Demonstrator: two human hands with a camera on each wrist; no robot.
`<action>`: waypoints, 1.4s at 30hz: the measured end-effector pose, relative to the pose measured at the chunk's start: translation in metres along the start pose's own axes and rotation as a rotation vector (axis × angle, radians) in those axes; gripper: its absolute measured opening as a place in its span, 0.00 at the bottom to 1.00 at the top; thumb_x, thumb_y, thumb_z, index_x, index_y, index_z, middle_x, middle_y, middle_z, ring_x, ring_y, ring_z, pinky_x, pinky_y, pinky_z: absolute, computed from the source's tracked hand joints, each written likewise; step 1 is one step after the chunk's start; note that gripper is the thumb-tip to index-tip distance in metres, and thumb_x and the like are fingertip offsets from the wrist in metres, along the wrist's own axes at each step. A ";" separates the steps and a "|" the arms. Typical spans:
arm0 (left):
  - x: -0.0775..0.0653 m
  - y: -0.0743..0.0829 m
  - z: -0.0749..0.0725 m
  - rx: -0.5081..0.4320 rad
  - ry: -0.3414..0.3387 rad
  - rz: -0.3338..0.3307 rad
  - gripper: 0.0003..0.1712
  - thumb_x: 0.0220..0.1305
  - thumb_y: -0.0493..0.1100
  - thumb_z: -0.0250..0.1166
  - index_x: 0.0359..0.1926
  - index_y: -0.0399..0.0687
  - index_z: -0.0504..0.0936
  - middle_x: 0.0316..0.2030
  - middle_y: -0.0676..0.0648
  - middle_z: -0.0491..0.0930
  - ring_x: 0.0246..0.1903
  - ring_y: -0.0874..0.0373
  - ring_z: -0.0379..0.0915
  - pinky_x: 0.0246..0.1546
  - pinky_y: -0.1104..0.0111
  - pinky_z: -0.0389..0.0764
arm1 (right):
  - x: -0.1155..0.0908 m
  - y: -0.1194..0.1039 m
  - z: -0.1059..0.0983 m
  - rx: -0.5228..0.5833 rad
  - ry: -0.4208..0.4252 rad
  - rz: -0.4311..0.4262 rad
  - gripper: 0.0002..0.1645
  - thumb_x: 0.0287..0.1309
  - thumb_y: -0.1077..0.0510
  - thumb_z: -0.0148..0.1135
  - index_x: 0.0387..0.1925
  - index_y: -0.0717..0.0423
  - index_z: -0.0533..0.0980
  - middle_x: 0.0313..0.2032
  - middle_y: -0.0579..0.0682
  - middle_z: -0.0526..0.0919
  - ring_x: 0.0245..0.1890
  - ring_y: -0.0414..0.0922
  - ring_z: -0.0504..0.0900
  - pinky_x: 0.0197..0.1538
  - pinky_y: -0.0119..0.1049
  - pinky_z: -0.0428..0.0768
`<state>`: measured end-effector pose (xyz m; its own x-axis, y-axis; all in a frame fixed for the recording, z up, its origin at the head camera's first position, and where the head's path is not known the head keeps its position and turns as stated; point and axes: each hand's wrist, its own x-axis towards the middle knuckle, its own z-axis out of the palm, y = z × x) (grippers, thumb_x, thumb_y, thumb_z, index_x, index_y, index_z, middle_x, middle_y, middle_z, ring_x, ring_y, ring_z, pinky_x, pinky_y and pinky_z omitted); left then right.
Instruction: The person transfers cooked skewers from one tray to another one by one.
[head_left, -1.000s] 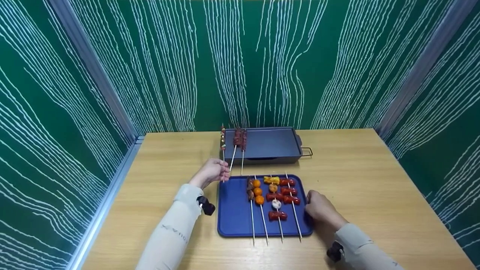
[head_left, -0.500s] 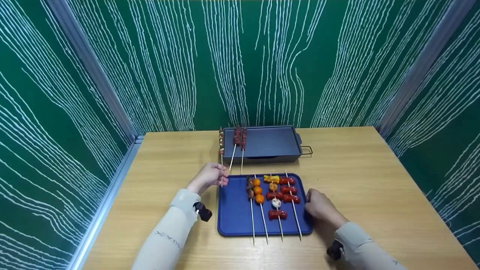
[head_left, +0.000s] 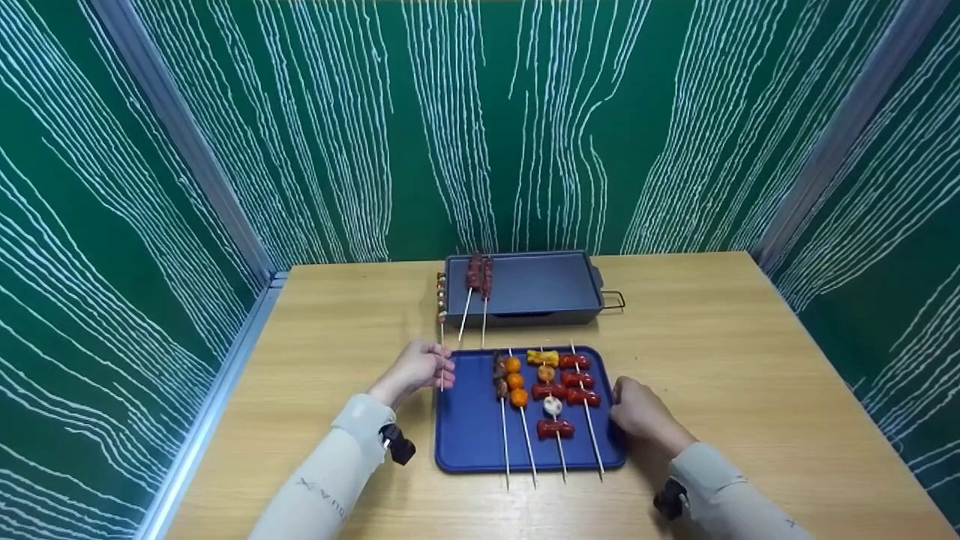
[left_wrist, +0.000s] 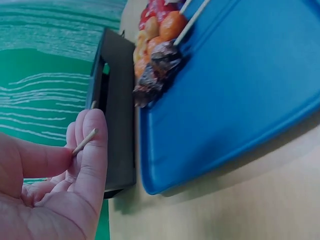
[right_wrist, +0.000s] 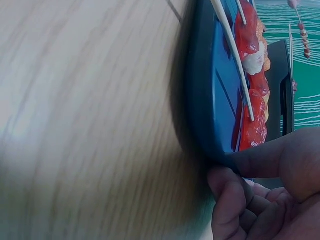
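Observation:
My left hand [head_left: 416, 371] pinches the stick of a thin skewer [head_left: 441, 300] strung with small red, white and green pieces, held between thumb and fingers over the tray's upper left corner. In the left wrist view the stick's end pokes out past the fingers [left_wrist: 92, 160]. My right hand [head_left: 643, 411] grips the right rim of the blue tray [head_left: 469, 442], thumb on top and fingers curled below, as the right wrist view shows. On the tray lie a dark meat skewer [head_left: 501, 376], an orange-ball skewer [head_left: 516, 382], a mixed skewer [head_left: 553, 405] and a red sausage skewer [head_left: 579, 381].
Behind the tray stands a dark grill pan [head_left: 540, 281] with a wire handle [head_left: 615, 300] on its right. Two meat skewers [head_left: 474, 271] lie on its left side, sticks pointing toward me. A green wall [head_left: 480, 135] with white lines closes off the wooden table [head_left: 697, 322].
My left hand has drawn back toward me and slightly left with the thin skewer, whose food pieces now sit lower beside the pan's left edge. My right hand stays on the tray rim.

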<state>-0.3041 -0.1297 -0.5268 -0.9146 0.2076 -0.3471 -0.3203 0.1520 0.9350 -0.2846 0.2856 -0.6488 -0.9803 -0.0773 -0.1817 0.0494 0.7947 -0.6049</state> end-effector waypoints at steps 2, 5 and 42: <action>-0.003 -0.004 0.001 0.005 0.002 -0.002 0.10 0.72 0.23 0.49 0.44 0.35 0.75 0.31 0.44 0.78 0.23 0.58 0.80 0.29 0.70 0.91 | 0.000 0.000 0.000 0.003 -0.005 0.002 0.06 0.52 0.65 0.60 0.34 0.58 0.72 0.29 0.55 0.79 0.29 0.51 0.80 0.27 0.38 0.77; -0.007 -0.009 0.002 0.016 0.003 -0.005 0.09 0.72 0.22 0.50 0.46 0.32 0.75 0.31 0.44 0.78 0.23 0.58 0.79 0.29 0.70 0.91 | 0.000 0.000 0.001 0.003 -0.008 0.005 0.07 0.52 0.65 0.60 0.34 0.58 0.72 0.29 0.55 0.79 0.29 0.51 0.80 0.26 0.39 0.78; -0.065 -0.059 0.025 0.058 -0.027 -0.026 0.11 0.67 0.21 0.47 0.46 0.26 0.73 0.31 0.44 0.78 0.23 0.57 0.79 0.30 0.66 0.93 | 0.000 -0.003 -0.004 -0.004 -0.018 -0.002 0.07 0.54 0.64 0.62 0.35 0.58 0.72 0.29 0.54 0.79 0.28 0.50 0.79 0.26 0.38 0.77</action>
<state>-0.2191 -0.1279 -0.5613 -0.8990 0.2289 -0.3733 -0.3279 0.2131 0.9204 -0.2855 0.2851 -0.6439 -0.9767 -0.0897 -0.1950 0.0470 0.7971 -0.6020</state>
